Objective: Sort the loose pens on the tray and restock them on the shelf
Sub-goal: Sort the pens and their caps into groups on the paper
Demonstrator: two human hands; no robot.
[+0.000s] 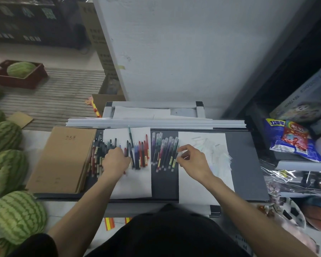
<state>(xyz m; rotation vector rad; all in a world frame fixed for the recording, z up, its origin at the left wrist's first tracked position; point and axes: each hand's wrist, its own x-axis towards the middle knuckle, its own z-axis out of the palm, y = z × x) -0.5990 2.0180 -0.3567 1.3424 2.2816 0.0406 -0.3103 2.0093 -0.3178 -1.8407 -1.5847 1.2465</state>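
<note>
Left hand point(116, 161) covers mixed-colour loose pens point(137, 154) — grip unclear; right hand point(194, 161) pinches a small pale piece point(180, 154) beside clear-capped pens point(165, 153), probably grouping types.

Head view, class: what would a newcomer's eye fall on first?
The rows of coloured pens spread on the dark tray, with the left hand on them and the right hand beside them. Next, the striped watermelons lined along the left edge, beside tan notebooks.

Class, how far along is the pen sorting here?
Done: clear-capped pens lie in a row on the tray. In hand: the left hand rests on mixed pens; the right hand pinches a small white piece. Left: dark pens by the notebooks lie heaped; shelving not begun.
</note>
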